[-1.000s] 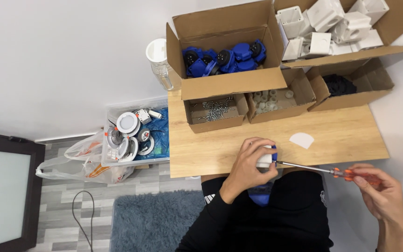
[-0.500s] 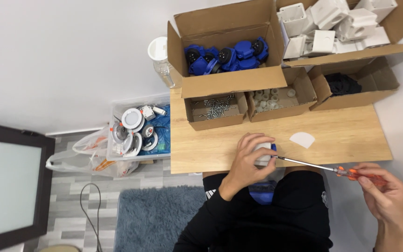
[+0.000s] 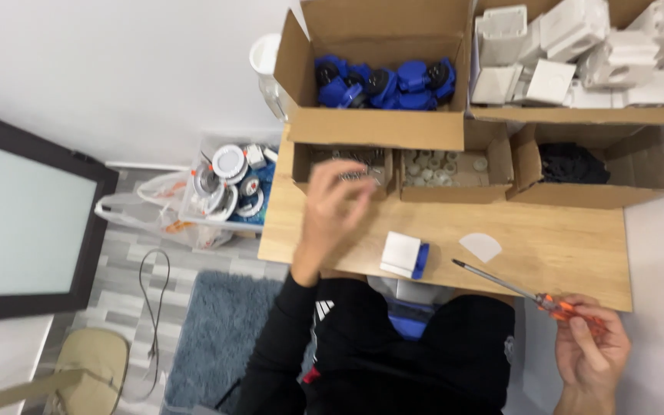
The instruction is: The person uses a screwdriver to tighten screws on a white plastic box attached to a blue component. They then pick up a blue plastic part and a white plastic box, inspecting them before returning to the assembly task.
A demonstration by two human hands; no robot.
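Head view: wooden desk (image 3: 562, 238) against white wall; right fingers (image 3: 578, 338) grip screwdriver (image 3: 524, 293), left released.

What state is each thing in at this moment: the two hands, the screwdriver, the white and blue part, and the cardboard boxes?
Left hand: raised, blurred, reaching towards the small box of metal springs.
Right hand: gripping the orange-handled screwdriver, shaft over the table edge.
White and blue plastic part: lying free on the wooden table.
Large cardboard box of blue parts: flaps open.
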